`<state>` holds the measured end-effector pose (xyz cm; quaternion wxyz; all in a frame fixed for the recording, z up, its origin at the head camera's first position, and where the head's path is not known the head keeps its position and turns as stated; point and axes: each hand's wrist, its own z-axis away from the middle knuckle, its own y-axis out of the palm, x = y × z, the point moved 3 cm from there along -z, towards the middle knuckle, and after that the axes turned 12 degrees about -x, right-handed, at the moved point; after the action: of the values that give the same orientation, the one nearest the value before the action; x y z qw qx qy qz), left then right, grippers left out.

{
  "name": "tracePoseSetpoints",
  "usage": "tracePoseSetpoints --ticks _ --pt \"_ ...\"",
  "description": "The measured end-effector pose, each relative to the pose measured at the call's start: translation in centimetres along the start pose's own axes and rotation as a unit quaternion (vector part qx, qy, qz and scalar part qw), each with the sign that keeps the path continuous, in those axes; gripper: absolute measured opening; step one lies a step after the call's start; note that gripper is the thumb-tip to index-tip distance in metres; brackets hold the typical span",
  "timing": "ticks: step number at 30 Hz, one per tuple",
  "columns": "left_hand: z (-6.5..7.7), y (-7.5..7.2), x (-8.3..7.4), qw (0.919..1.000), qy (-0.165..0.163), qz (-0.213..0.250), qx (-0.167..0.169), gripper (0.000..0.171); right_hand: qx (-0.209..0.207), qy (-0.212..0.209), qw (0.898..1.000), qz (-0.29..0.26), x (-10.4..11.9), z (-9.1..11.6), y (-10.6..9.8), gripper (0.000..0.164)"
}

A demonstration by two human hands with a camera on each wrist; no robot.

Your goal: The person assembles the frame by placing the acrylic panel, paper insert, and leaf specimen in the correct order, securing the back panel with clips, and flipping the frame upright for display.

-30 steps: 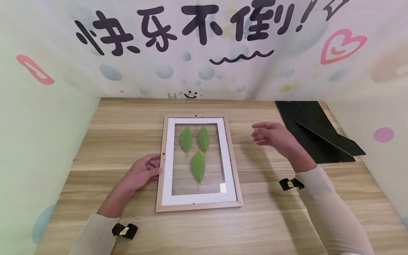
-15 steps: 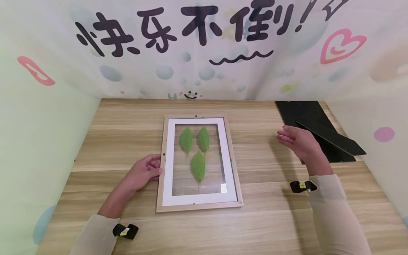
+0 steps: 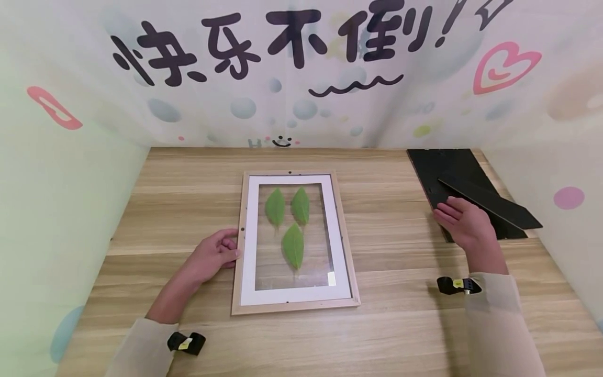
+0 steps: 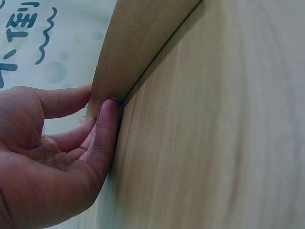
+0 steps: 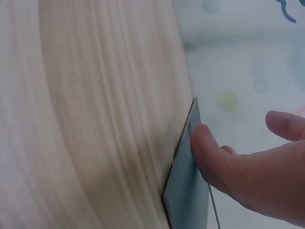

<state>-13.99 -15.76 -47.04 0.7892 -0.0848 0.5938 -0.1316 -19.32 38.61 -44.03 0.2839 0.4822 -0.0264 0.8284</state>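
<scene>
A light wooden picture frame (image 3: 354,262) lies flat on the table, with a white mat (image 3: 247,251) round a clear pane. Three green leaves, one of them the lower leaf (image 3: 293,246), show inside it. My left hand (image 3: 207,256) rests with loosely bent fingers against the frame's left side; in the left wrist view the fingertips (image 4: 108,107) touch that wooden side. Over the near left edge of a black backing board (image 3: 433,162) is my right hand (image 3: 464,220), fingers extended. The board carries a slanting stand leg (image 3: 504,207). Whether the right fingers touch the board, I cannot tell.
The wood-grain table (image 3: 188,183) runs back to a printed white cloth wall (image 3: 212,120), with further walls at left and right. The backing board lies near the right wall, at the table's back right.
My right hand has moved right and slightly nearer the body, from beside the frame to over the backing board. The left hand and the frame stay in place.
</scene>
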Motion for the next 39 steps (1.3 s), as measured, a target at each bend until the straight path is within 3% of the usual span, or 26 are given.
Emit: tracePoseSetpoints --ticks 7,19,24,35,39 --pt "0.0 0.0 0.1 1.0000 -0.005 0.002 -0.004 0.056 -0.028 0.034 0.994 -0.102 0.0 0.1 -2.4 0.083" --pt "0.2 0.0 -0.1 1.0000 -0.008 -0.002 -0.005 0.055 -0.078 0.052 0.982 -0.162 -0.1 0.5 -5.4 0.081" --pt "0.3 0.0 -0.1 0.9999 -0.007 -0.004 -0.007 0.055 -0.095 0.059 0.979 -0.173 -0.2 0.7 -6.1 0.073" --pt "0.1 0.0 -0.1 1.0000 -0.002 0.000 -0.006 0.055 -0.147 0.070 0.966 -0.203 -0.2 1.9 -8.0 0.032" --pt "0.1 0.0 -0.1 1.0000 -0.004 0.000 -0.006 0.055 -0.182 0.079 0.956 -0.214 -0.1 2.3 -8.7 0.036"
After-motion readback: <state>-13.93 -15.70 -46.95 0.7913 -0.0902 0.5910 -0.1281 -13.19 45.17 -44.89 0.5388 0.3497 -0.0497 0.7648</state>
